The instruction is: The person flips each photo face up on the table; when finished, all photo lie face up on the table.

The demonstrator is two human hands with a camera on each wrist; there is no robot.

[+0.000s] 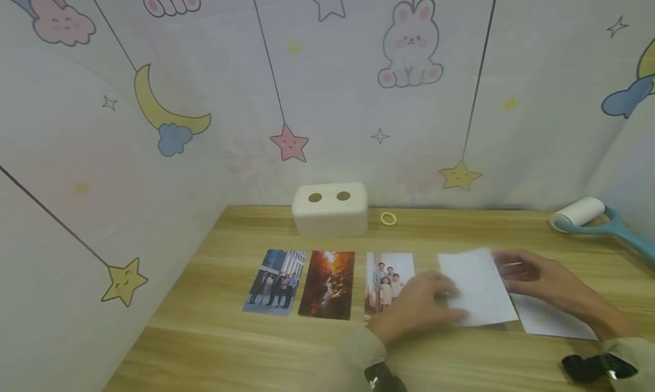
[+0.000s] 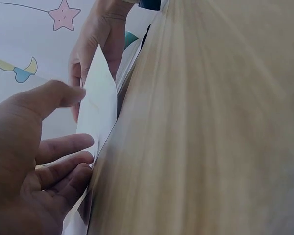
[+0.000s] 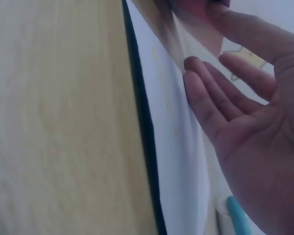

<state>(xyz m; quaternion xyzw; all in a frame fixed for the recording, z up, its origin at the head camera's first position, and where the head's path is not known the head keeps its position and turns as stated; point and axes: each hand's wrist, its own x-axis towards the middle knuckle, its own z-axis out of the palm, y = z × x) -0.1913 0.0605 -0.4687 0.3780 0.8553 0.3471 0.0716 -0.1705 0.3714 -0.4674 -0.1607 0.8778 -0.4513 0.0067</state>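
A white sheet point(image 1: 476, 289) is tilted between my two hands; its underside carries a picture, a reddish patch point(image 3: 198, 24) of it showing in the right wrist view. My right hand point(image 1: 547, 275) holds the sheet by its right edge, thumb and fingertips around that edge. My blurred left hand point(image 1: 417, 304) is at the left edge, thumb spread from the loosely bent fingers point(image 2: 68, 171), which touch the sheet. A second white sheet point(image 1: 555, 318) lies on the table under my right wrist. Left of my hands lies a family photo point(image 1: 376, 278), partly covered by my left hand.
A group photo point(image 1: 276, 281) and an autumn forest photo point(image 1: 327, 284) lie in a row on the wooden table point(image 1: 215, 352). Behind them stand a white box point(image 1: 330, 218) with two holes and a small yellow ring point(image 1: 388, 219). A lint roller point(image 1: 583, 214) with a blue handle lies back right.
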